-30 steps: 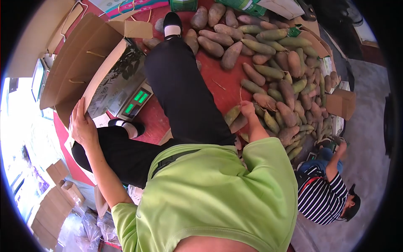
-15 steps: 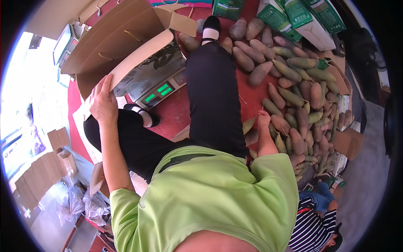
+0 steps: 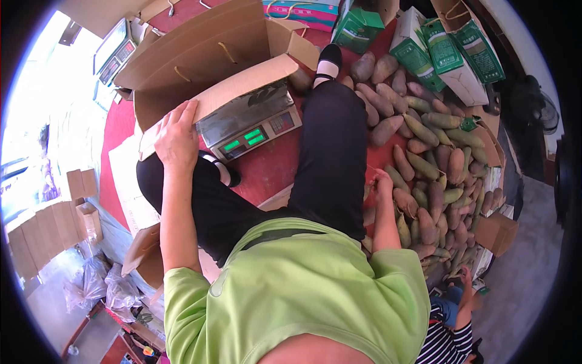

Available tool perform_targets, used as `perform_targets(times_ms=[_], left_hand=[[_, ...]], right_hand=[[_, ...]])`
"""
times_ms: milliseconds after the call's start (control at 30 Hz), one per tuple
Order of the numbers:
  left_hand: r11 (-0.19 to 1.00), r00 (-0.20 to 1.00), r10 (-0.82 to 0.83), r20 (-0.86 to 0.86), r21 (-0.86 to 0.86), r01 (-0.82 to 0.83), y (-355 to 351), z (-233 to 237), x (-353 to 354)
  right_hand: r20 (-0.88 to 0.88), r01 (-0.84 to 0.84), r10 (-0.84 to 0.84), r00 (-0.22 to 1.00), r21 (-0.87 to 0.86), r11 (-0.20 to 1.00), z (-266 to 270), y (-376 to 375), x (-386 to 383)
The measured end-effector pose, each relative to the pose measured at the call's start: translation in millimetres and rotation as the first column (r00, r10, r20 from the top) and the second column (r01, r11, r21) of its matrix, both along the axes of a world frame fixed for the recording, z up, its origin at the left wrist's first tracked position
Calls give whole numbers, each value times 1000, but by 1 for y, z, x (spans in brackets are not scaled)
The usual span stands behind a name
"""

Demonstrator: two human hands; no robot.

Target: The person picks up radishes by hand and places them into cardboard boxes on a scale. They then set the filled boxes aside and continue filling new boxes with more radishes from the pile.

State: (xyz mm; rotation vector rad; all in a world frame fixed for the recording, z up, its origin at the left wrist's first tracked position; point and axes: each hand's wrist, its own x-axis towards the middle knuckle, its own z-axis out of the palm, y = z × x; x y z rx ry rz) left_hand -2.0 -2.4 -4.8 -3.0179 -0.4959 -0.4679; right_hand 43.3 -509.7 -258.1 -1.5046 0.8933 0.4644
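Observation:
A large cardboard box (image 3: pixel 200 45) lies open across a digital scale (image 3: pixel 251 136) with lit green displays. My left hand (image 3: pixel 177 138) grips the box's near flap (image 3: pixel 245 88) at its left end, fingers over the outer face. My right hand (image 3: pixel 382 182) is beside my right thigh, at the left edge of a pile of radishes (image 3: pixel 436 188), some green, some reddish. Its fingers are curled together; whatever may be between them is too small to make out.
Green-and-white cartons (image 3: pixel 445 51) stand behind the radishes. Another scale (image 3: pixel 116 60) is at the far left. Plastic bags (image 3: pixel 88 285) hang at lower left. A person in a striped shirt (image 3: pixel 445 337) is at lower right. My shod foot (image 3: pixel 328 64) rests beside the box.
The view has shifted, so the box and scale appear farther right. My left hand stays on the flap, and my right hand is slightly lower in view. The other person's arm is now raised.

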Motion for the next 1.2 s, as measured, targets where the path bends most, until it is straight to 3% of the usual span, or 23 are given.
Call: perform_targets(times_ms=[67, 133, 200, 333, 400, 433, 467, 500, 567, 633, 667, 700, 733, 767, 833, 867, 967, 1000, 1067, 1200], left_hand=[[1000, 1000, 1, 10, -6, -1, 1, 1, -1], [1000, 1000, 0, 2, -25, 0, 1, 1, 0], [1000, 1000, -10, 11, -28, 10, 2, 1, 0], [999, 999, -27, 36, -21, 28, 2, 2, -1], [999, 997, -47, 55, -7, 47, 4, 1, -1], [999, 998, -42, 52, -2, 42, 4, 1, 0], [999, 998, -37, 49, 0, 37, 4, 0, 0], [999, 998, -38, 48, -5, 38, 3, 0, 0], [1000, 998, -31, 56, 2, 31, 4, 0, 0], [1000, 1000, -13, 21, -13, 13, 4, 1, -1], [1000, 1000, 1, -14, -26, -2, 4, 1, -1], [1000, 1000, 0, -20, -30, 0, 3, 0, -1], [1000, 1000, 5, -19, -28, -6, 4, 0, -1], [1000, 1000, 11, -17, -25, -11, 5, -1, -1], [1000, 1000, 6, -16, -18, -6, 5, -2, -1], [1000, 1000, 2, -11, -10, -2, 5, -2, -2], [1000, 1000, -4, -12, -7, 4, 4, -1, -2], [1000, 1000, -8, -3, 8, 8, 3, -1, -2], [1000, 1000, -4, -20, -4, 4, 4, -1, -2], [998, 1000, -13, -5, -60, 13, 7, -5, -3]], right_hand=[[76, -10, 10, 997, -2, 1000, 9, 1, 12], [268, -47, 62, 961, -60, 997, 42, 10, 30], [336, -99, 127, 933, -98, 990, 79, 24, 49], [587, -173, 237, 774, -165, 971, 172, 65, 91], [753, -226, 306, 582, -212, 951, 225, 90, 120], [810, -278, 269, 522, -137, 951, 255, 105, 133], [850, -283, 123, 512, 31, 959, 281, 123, 145], [896, -422, 68, 438, 138, 896, 299, 128, 163], [914, -503, -46, 403, 264, 823, 348, 165, 177], [940, -695, -131, 314, 322, 643, 373, 199, 195], [971, -896, -90, 223, 240, 375, 383, 213, 211], [953, -783, -109, 283, 295, 548, 401, 247, 183], [920, -738, -140, 365, 378, 558, 405, 267, 190], [946, -715, -127, 298, 309, 627, 408, 290, 183], [921, -736, -132, 367, 375, 563, 399, 329, 171], [886, -701, -74, 457, 410, 583, 393, 346, 166], [835, -776, 234, 498, 309, 550, 345, 367, 170], [834, -769, 235, 500, 302, 563, 333, 361, 171], [823, -748, 355, 443, 121, 653, 315, 348, 171], [794, -681, 388, 467, 43, 731, 280, 270, 177]])
